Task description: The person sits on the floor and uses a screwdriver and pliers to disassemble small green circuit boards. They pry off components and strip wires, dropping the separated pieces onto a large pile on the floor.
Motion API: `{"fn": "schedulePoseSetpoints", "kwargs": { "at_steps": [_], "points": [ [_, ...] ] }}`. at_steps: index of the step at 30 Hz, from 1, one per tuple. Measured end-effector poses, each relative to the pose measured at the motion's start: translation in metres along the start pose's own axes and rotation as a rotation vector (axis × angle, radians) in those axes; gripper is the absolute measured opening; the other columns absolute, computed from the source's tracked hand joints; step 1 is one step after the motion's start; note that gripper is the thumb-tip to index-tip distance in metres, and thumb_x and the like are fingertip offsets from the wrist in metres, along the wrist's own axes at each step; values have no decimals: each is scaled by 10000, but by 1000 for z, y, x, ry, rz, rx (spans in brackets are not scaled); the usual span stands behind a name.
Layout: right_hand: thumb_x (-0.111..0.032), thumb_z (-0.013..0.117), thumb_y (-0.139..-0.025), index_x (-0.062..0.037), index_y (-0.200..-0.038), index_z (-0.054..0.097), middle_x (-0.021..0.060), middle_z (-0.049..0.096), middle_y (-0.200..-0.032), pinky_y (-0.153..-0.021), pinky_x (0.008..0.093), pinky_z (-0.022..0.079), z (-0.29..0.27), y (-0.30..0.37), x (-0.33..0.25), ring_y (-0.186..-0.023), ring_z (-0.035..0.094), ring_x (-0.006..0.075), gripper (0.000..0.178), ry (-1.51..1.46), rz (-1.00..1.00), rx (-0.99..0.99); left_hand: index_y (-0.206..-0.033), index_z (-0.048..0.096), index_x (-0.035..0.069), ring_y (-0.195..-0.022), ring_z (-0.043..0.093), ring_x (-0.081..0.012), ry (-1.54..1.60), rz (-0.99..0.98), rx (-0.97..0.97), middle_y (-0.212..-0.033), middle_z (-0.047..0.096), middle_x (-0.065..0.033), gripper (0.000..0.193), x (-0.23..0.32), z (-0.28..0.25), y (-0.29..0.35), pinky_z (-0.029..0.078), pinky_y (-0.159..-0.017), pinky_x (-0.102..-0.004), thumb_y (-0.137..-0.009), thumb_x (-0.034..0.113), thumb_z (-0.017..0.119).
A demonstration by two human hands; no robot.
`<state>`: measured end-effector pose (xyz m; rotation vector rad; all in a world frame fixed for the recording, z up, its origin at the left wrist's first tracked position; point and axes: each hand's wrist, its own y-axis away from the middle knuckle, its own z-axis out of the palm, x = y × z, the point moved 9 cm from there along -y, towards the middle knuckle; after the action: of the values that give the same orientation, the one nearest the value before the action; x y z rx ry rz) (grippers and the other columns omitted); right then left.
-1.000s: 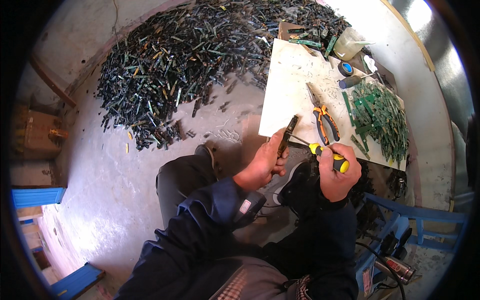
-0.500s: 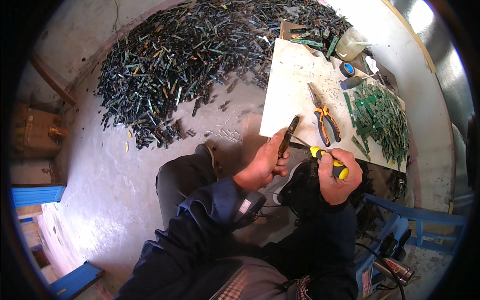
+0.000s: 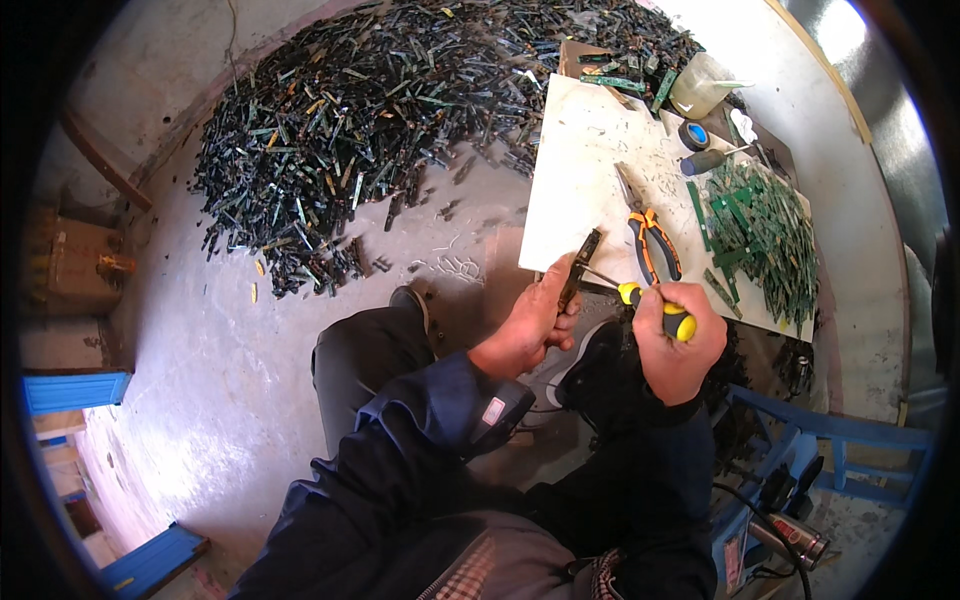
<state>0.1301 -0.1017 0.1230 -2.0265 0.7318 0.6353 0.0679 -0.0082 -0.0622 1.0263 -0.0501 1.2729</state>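
Note:
My left hand [image 3: 525, 330] is closed around a narrow dark strip [image 3: 589, 246], which tilts up beside the near edge of a white board. Wrapped in the fingers of my right hand [image 3: 688, 350] is a yellow-and-black screwdriver [image 3: 629, 293]. Its thin shaft points left and meets the strip just above my left fingers; the contact of the tip is too small to make out. On the board [image 3: 568, 170], past my right hand, lie orange-and-black pliers [image 3: 653, 240] with the jaws pointing away from me.
Green circuit-board strips [image 3: 775, 245] are heaped on the board's right side. Behind them are a tape roll [image 3: 693, 136], a dark-handled screwdriver [image 3: 704, 162] and a cloudy plastic container [image 3: 700, 90]. A large pile of dark strips [image 3: 330, 150] covers the far floor. A blue frame [image 3: 870, 432] stands at right.
My right hand has shifted slightly, and the screwdriver's handle has moved a little away from me, levelling its slant. My left hand and the dark strip have hardly moved.

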Motion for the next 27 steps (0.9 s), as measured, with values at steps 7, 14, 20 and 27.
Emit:
{"fn": "schedulePoseSetpoints", "kwargs": {
  "at_steps": [7, 14, 20, 27],
  "points": [
    [-24, 639, -805, 15, -814, 566, 43, 581, -644, -513, 213, 427, 3, -4, 63, -551, 537, 81, 83, -265, 387, -46, -652, 391, 136, -417, 179, -93, 29, -16, -1, -512, 213, 55, 556, 1, 4, 2, 313, -497, -283, -900, 633, 391],
    [-114, 591, -872, 3, -815, 567, 67, 594, -589, -402, 207, 383, 11, -15, 86, -438, 484, 63, 133, -454, 515, -122, -641, 368, 141, -414, 177, -94, 22, -4, -20, -510, 201, 53, 571, 1, 8, 2, 320, -501, -288, -904, 648, 352],
    [-104, 588, -861, 8, -815, 566, 65, 592, -587, -384, 205, 370, 17, -17, 102, -421, 475, 66, 124, -486, 680, -158, -633, 350, 146, -414, 168, -97, 4, -1, -48, -510, 193, 53, 573, 2, 10, 1, 323, -502, -289, -908, 648, 343],
    [-55, 594, -828, 19, -784, 575, 46, 574, -591, -436, 206, 403, 8, -17, 78, -484, 540, 81, 88, -427, 517, -86, -637, 356, 146, -420, 173, -92, 56, -56, -78, -516, 189, 58, 552, 4, 11, 7, 315, -499, -279, -931, 613, 351]
  ]
}}
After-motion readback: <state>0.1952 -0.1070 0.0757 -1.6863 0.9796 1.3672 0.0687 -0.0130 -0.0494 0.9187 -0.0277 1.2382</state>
